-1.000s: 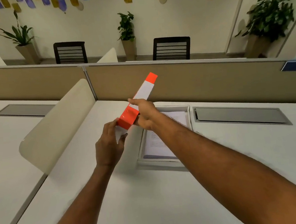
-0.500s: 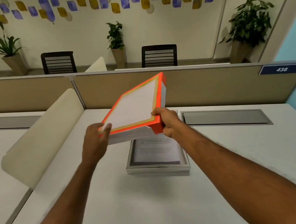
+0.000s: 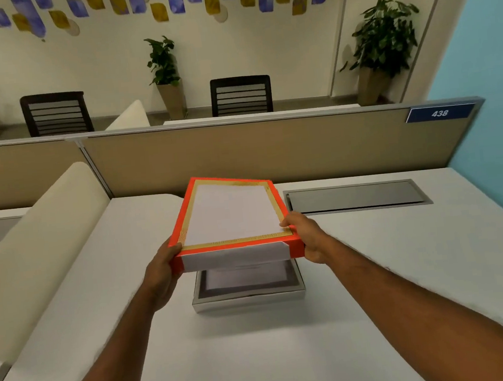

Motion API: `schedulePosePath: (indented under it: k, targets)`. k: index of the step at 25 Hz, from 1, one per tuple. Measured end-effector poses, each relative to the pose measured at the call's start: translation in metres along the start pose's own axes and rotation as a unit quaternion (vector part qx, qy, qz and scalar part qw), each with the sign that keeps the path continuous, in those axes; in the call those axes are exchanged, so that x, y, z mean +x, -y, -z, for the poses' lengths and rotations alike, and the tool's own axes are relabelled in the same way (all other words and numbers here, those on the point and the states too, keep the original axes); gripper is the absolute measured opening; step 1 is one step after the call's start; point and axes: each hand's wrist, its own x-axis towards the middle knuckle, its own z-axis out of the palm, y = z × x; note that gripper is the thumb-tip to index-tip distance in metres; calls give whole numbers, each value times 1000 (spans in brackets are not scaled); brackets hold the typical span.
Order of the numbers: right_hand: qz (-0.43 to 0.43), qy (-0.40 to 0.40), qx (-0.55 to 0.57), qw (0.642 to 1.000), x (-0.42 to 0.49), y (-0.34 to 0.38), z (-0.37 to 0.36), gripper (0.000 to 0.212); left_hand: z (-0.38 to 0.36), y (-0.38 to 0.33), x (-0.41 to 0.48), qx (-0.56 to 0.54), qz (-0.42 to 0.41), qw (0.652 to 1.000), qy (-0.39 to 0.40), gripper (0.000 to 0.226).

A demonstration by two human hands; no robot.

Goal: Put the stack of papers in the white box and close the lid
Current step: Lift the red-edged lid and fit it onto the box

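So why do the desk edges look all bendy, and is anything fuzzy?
Head view: the wide lens bows the partition and desk edges; the lid looks sharp, both forearms are slightly smeared; the box casts a soft shadow.

The lid (image 3: 231, 220) looks like matt card — a smooth white panel inside a gold band and a bright orange rim, with a white paper-like flap along its near edge. The box (image 3: 248, 299) below has smooth walls with a slight sheen, and the papers (image 3: 246, 275) inside look matt. The desk (image 3: 260, 358) is a smooth matt white laminate — the partition (image 3: 271, 151) behind looks like tan cloth with a metal top rail.
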Motion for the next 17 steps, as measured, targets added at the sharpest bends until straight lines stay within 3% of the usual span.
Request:
schedulePosePath:
  k: [4,17]
  targets:
    - [17,-19,-14,1000,14,-11,6,32,-10,9,17,42,-3,999,10,26]
    - [2,-22,-27,999,52,-44,3,47,-8,58,44,172,-5,985,12,49]
